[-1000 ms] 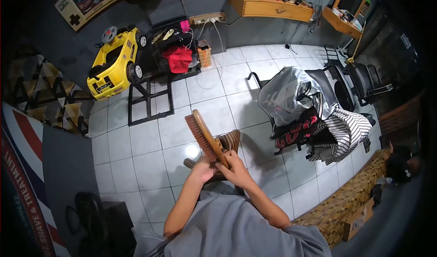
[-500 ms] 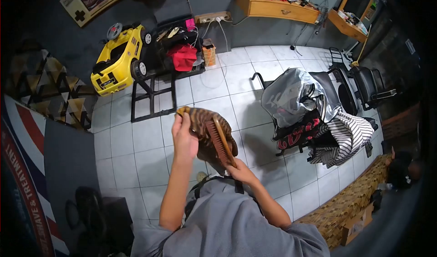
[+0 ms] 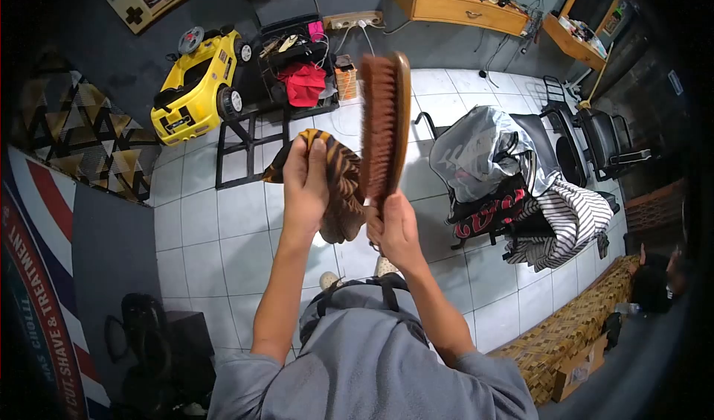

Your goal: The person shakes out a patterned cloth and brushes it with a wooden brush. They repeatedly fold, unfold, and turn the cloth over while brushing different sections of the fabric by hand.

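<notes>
Wooden brush (image 3: 382,126) held upright at chest height, bristles facing left, handle gripped in closed right hand (image 3: 394,230). Striped brown cloth (image 3: 338,189) just beside it, clutched in closed left hand (image 3: 305,189). White tiled floor (image 3: 223,219) below. Yellow toy car (image 3: 195,85) farther left; draped chair (image 3: 498,167) to the right.

Brush Up, Cloth Beside It

My right hand (image 3: 394,230) holds the brush (image 3: 383,126) upright by its handle. Just left of it, my left hand (image 3: 303,189) grips a cloth (image 3: 338,197) touching the brush. Beyond them, a toy car (image 3: 195,85) sits far left, a draped chair (image 3: 494,159) to the right.
</notes>
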Tool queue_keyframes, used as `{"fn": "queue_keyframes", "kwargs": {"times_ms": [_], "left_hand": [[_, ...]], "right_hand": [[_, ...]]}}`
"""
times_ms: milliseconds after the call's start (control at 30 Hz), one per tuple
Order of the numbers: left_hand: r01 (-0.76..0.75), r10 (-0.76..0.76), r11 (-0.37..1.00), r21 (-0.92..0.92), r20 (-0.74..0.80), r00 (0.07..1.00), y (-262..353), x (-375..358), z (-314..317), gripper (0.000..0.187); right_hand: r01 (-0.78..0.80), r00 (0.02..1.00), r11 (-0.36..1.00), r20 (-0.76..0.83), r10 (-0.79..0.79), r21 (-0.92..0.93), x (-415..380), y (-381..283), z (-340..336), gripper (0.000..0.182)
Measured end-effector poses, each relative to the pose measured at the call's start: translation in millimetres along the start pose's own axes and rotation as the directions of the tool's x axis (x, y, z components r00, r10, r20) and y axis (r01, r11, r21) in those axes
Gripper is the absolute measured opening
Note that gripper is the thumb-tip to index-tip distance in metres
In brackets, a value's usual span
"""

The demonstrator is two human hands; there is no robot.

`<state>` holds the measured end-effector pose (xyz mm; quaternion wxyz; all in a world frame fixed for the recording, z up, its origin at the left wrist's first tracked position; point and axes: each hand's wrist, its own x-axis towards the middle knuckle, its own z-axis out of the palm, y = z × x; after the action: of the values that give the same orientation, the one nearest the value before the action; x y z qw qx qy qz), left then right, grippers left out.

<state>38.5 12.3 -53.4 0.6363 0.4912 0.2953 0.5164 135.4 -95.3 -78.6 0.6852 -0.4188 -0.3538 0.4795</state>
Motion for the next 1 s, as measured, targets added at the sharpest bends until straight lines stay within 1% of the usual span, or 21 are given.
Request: {"fn": "queue_keyframes", "kwargs": {"times_ms": [33,100,167,233,300,333,367,400,433,467,500,567,633,667,700,733,767,833,933,967,1000], "left_hand": [[-0.022,0.022,1.000,0.021,0.026,0.999,4.8,-0.8,5.1,0.016],[-0.069,0.064,0.996,0.062,0.075,0.995,18.1,-1.7,14.2,0.017],[-0.113,0.113,0.994,-0.007,0.025,0.993,22.1,5.5,8.6,0.017],[-0.120,0.119,0.991,-0.066,-0.017,0.993,28.9,6.8,-1.9,0.013],[-0.148,0.136,0.981,-0.128,-0.098,0.986,36.2,7.3,-9.3,0.013],[-0.186,0.167,0.973,-0.136,-0.136,0.976,38.5,8.7,-13.6,0.014],[-0.226,0.200,0.964,-0.143,-0.173,0.964,42.6,9.7,-16.5,0.016],[-0.243,0.219,0.953,-0.179,-0.142,0.965,51.7,8.4,-16.4,0.017],[-0.217,0.198,0.960,-0.174,-0.123,0.973,54.9,7.3,-21.4,0.017],[-0.174,0.158,0.975,-0.141,-0.119,0.980,56.5,6.8,-22.8,0.017],[-0.129,0.116,0.986,-0.108,-0.115,0.987,57.6,6.5,-24.0,0.016],[0.017,-0.017,0.999,-0.030,-0.017,1.000,49.0,2.9,-27.9,0.015],[0.126,-0.127,0.992,0.032,0.043,0.991,37.0,1.3,-26.5,0.014],[0.166,-0.169,0.985,0.056,0.051,0.984,30.7,-0.9,-22.8,0.013],[0.206,-0.211,0.975,0.082,0.056,0.976,26.7,-3.7,-19.0,0.013],[0.228,-0.240,0.962,0.148,0.068,0.968,26.1,-6.8,-14.3,0.013],[0.225,-0.247,0.955,0.196,0.099,0.964,22.4,-9.6,-14.0,0.012],[0.209,-0.263,0.935,0.288,0.162,0.951,13.3,-13.4,-13.7,0.011],[0.132,-0.183,0.940,0.315,0.137,0.974,18.2,-17.7,-0.7,0.009],[0.111,-0.162,0.940,0.322,0.134,0.978,19.1,-17.8,-0.4,0.008],[0.062,-0.105,0.941,0.333,0.111,0.988,18.4,-15.3,-4.1,0.007]], "right_hand": [[0.050,0.997,0.998,0.055,-0.051,0.025,5.5,-3.3,7.8,0.032],[0.127,0.991,0.939,0.073,-0.109,-0.320,14.9,21.4,7.5,0.038],[0.071,0.995,0.920,0.088,-0.040,-0.386,8.3,66.5,-5.5,0.036],[0.087,0.992,0.718,0.130,0.005,-0.691,-4.5,127.2,-44.6,0.034],[-0.163,0.922,0.384,-0.001,0.387,-0.909,-46.5,214.4,-107.0,0.030],[0.043,0.884,0.175,0.119,0.451,-0.984,-77.7,276.3,-161.2,0.044],[-0.275,0.678,-0.005,-0.197,0.708,-0.961,-98.7,287.2,-188.8,0.054],[-0.446,0.595,-0.069,-0.354,0.722,-0.892,-114.4,251.7,-187.2,0.060],[-0.527,0.400,-0.201,-0.449,0.799,-0.826,-122.1,258.3,-209.8,0.062],[-0.430,0.576,-0.080,-0.341,0.743,-0.900,-149.9,301.9,-255.2,0.068],[-0.453,0.652,-0.042,-0.364,0.665,-0.890,-143.0,296.6,-253.3,0.067],[-0.501,0.763,0.037,-0.421,0.489,-0.865,-128.5,272.2,-247.4,0.067],[-0.611,0.782,0.336,-0.479,0.400,-0.717,-91.0,247.7,-227.6,0.054],[-0.490,0.872,0.598,-0.375,0.316,-0.635,-67.8,217.5,-202.9,0.048],[-0.323,0.937,0.805,-0.289,0.197,-0.497,-45.8,175.2,-169.9,0.043],[-0.320,0.942,0.877,-0.217,0.255,-0.359,-28.4,125.1,-136.0,0.040],[-0.322,0.945,0.923,-0.137,0.298,-0.210,-16.2,80.9,-106.3,0.037],[-0.185,0.981,0.963,0.024,0.193,-0.197,-4.7,39.8,-71.9,0.039],[0.114,0.990,0.889,0.129,-0.063,-0.444,2.5,26.4,-36.8,0.036],[0.125,0.991,0.911,0.096,-0.094,-0.393,2.0,51.2,-37.6,0.031],[0.006,0.998,0.855,0.057,0.027,-0.519,-1.8,69.3,-47.0,0.030]]}}
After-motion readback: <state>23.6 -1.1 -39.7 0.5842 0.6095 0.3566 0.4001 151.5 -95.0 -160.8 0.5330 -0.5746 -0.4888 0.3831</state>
